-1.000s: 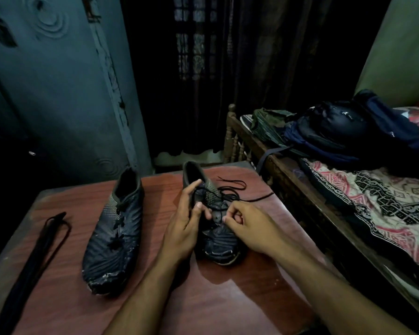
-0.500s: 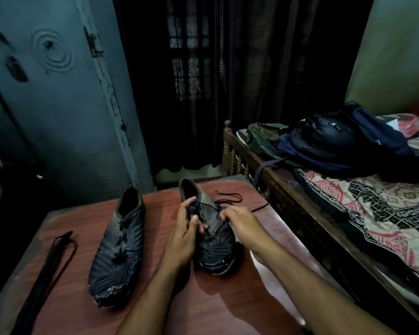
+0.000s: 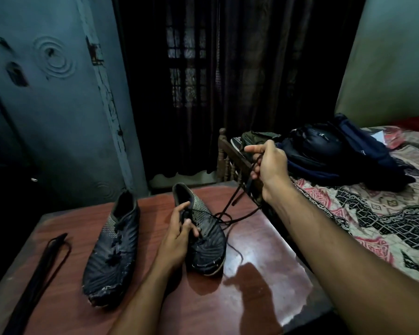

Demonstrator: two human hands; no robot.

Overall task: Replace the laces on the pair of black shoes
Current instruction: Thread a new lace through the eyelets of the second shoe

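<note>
1. Left hand (image 3: 179, 228) rests on the right shoe (image 3: 203, 238), fingers curled on the tongue area, thumb at the collar. Shoe stands on the table (image 3: 252, 298), toe at 6 o'clock, heel at 12.
2. Right hand (image 3: 269, 165) is raised off the table at 1 o'clock from that shoe, well apart from the left hand, fingers clamped on a dark lace (image 3: 237, 197). The lace runs down from the fist to the shoe's eyelets; a slack loop lies on the table just beside the shoe at its 3 o'clock.
3. Left shoe (image 3: 114, 252) lies at 9 o'clock of the left hand, near but apart, untouched, its lace threaded.
4. Count: two black shoes; two hands; one lace in hand; one bundle of dark laces (image 3: 41, 281) at the table's left edge, at 9 o'clock of the left shoe. Strand count in the bundle cannot be told.
5. Bed (image 3: 373, 213) at 3 o'clock with patterned cover; dark bags (image 3: 336, 151) on it, number unclear. Curtain (image 3: 228, 81) at 12 o'clock.
6. Hard to make out: which eyelets the lace passes through; the bundle's lower end is cut off by the frame edge.
</note>
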